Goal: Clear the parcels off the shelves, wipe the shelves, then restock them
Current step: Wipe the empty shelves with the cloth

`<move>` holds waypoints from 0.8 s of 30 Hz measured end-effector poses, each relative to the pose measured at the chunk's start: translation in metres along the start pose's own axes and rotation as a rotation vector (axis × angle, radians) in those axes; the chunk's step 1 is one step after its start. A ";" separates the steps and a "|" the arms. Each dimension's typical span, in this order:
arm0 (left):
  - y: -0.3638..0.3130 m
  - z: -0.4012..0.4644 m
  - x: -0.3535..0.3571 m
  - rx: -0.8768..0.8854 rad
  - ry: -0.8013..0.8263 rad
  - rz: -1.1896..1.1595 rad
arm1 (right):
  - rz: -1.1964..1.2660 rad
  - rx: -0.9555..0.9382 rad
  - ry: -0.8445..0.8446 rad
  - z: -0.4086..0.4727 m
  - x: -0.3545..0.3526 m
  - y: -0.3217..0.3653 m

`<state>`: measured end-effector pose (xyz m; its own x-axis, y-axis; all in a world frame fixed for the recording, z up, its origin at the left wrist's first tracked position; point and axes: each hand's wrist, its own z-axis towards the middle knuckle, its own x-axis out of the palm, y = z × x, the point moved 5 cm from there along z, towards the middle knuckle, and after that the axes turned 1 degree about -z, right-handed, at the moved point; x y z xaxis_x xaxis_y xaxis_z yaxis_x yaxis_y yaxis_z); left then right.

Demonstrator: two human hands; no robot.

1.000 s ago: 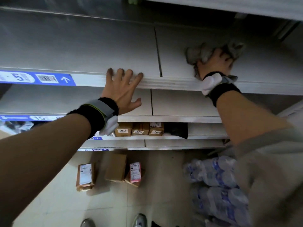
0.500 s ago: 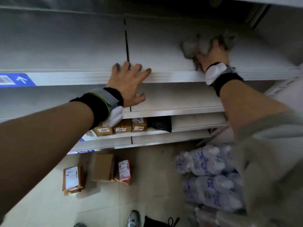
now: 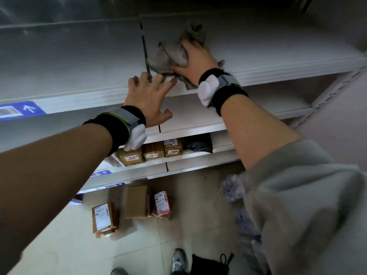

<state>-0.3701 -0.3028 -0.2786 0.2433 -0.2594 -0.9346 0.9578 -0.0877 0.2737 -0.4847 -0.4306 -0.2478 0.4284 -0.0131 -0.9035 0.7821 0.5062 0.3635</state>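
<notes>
Your right hand point(image 3: 193, 60) gripped grey rag point(image 3: 170, 54), pressed on bare top shelf point(image 3: 278, 52) near panel seam. Left hand point(image 3: 148, 97), fingers spread, braced shelf lip. Parcels point(image 3: 137, 201) waited on floor. Tip: keep rag flat, overlap strokes, reach back corners.

Both bare forearms reach up and forward, each wrist wrapped in a black band with a grey strap and a white pad. The left hand point(image 3: 148, 98) is spread flat, fingers point(image 3: 165, 84) splayed and straight. The right hand point(image 3: 195, 61) lies palm down, its fingers curled and gripping.
</notes>
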 end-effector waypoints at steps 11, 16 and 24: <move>-0.078 -0.017 0.026 0.261 -0.059 -0.163 | 0.528 0.653 -0.721 -0.171 0.007 -0.154; -0.117 -0.020 0.101 0.246 0.280 -0.404 | 0.646 0.877 -0.604 -0.204 0.108 -0.229; -0.125 0.034 0.175 0.259 0.241 -0.268 | 0.132 0.484 -0.354 -0.122 0.139 -0.202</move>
<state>-0.4524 -0.3695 -0.4684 0.0495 0.0348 -0.9982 0.9295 -0.3674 0.0333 -0.6377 -0.4297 -0.4746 0.5948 -0.3050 -0.7438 0.7936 0.0750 0.6038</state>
